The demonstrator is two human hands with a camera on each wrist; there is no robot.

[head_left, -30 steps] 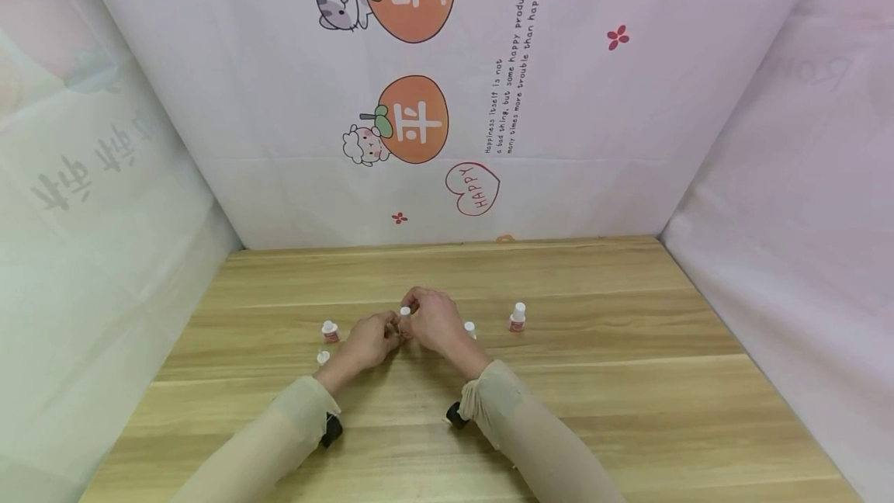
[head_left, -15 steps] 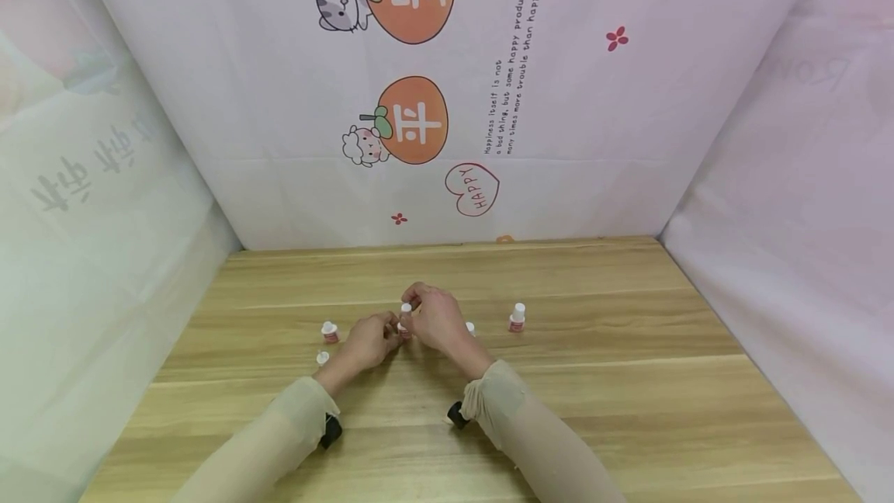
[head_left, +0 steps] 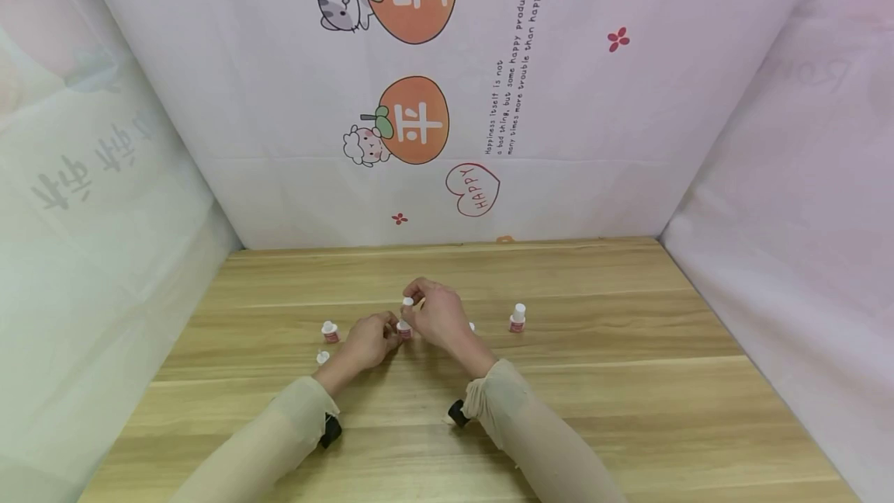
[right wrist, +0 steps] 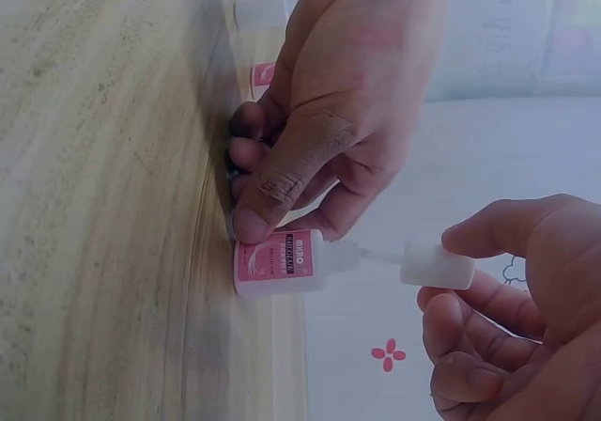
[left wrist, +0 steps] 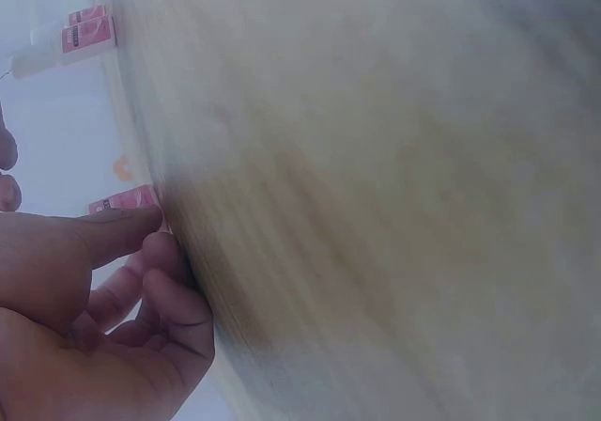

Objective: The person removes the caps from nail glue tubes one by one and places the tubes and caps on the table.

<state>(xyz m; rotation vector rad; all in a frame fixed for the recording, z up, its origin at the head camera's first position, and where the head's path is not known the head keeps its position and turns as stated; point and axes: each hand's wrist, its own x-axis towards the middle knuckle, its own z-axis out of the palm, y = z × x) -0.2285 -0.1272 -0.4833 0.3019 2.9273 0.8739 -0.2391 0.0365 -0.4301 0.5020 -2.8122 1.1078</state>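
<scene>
On the wooden table stands a small glue bottle with a pink label, upright. My left hand pinches it low down between thumb and fingers, as the right wrist view shows. Just above it, my right hand holds a white cap between thumb and fingers. A thin pale stem runs from the cap to the bottle's white neck; whether its tip is still inside the neck I cannot tell. In the left wrist view the held bottle's pink label shows partly behind my fingers.
Left of my hands stand a pink-labelled bottle and another white-topped bottle partly behind my left wrist. To the right are a capped bottle and one mostly hidden by my right hand. Printed white cloth walls the table.
My right hand has risen slightly with the white cap, lifting it off the bottle, so a gap now shows between them. The left hand stays in place on the bottle.
</scene>
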